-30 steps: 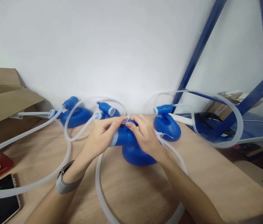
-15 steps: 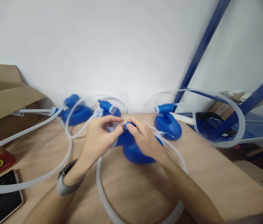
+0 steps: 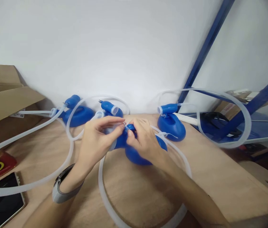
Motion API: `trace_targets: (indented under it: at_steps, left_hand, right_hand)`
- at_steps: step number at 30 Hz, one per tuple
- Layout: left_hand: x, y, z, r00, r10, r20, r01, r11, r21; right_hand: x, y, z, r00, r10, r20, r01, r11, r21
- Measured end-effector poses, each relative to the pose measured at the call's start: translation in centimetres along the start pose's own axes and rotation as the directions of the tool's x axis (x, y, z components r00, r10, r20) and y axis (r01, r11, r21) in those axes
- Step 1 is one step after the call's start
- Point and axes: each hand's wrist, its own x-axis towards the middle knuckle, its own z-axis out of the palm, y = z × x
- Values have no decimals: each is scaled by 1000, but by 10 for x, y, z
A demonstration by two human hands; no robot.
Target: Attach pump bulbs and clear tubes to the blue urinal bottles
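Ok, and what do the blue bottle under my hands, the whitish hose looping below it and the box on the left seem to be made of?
Blue bottle: probably moulded plastic, smooth with a soft sheen and even colour.
Hose: flexible plastic or perhaps silicone; it's translucent and curves without kinks.
Box: cardboard, matte brown with folded flaps.

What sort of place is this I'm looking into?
Probably a small workshop or packing room: blue containers with pale tubes rest on a wooden table, an open cardboard box sits left, and a blue metal frame stands right.
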Motion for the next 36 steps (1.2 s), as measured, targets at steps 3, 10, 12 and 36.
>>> trace_targets:
  at_steps: [3,10,12,36]
  left_hand:
    - [0,0,1,1000,-3,30,4,1000,-21]
    - [0,5,5,1000,12,-19,-12,1000,18]
    - [-1,6,5,1000,20,-8,-20,999,37]
    - [-7,3,5,999,52,-9,-51,991,125]
  right_hand:
    - [0,1,-1,1000,-3,10,4,1000,-24]
    - [0,1,-4,999,-22,42,23,999,-38]
    - [0,1,-6,998,-28,60,30,999,-35]
    - [2,7,-8,988,-96,122,97,995,-3]
